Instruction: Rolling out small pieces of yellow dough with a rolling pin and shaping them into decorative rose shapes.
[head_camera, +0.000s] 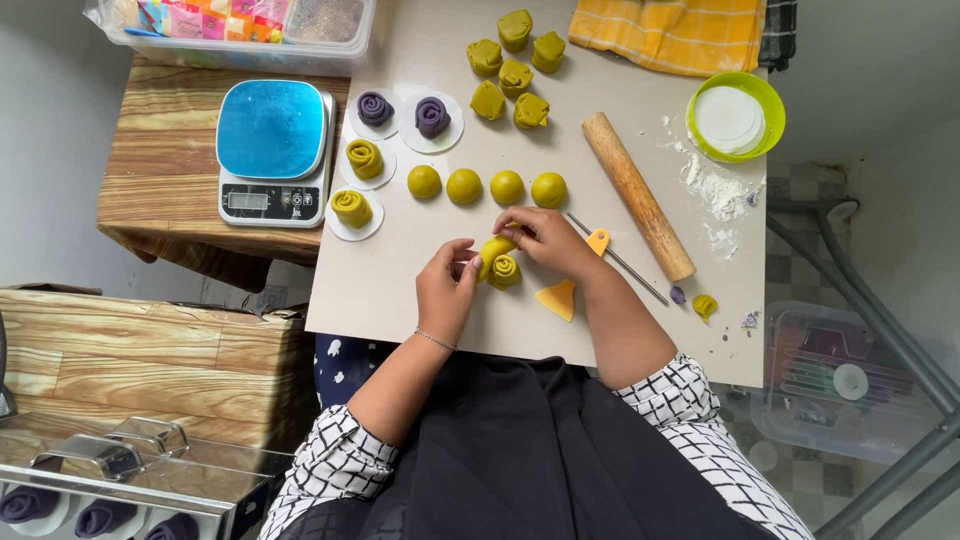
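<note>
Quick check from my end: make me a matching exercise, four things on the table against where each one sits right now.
Things:
1. rolling pin
2. kitchen scale
3. green bowl
4. yellow scraper

Places:
A. on the wooden side table, left
B. table's far right corner
C. just under the right hand
D. lying diagonally right of the four dough balls

Pairs: 1-D, 2-A, 3-B, 4-C

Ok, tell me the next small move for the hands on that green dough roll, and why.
Probably finish wrapping: the right hand pinches a loose yellow-green dough piece at the top of the spiral roll, while the left hand steadies its side. Pressing that piece down around the roll seems the likely move, since the finished rolls on white discs show closed spirals.
</note>
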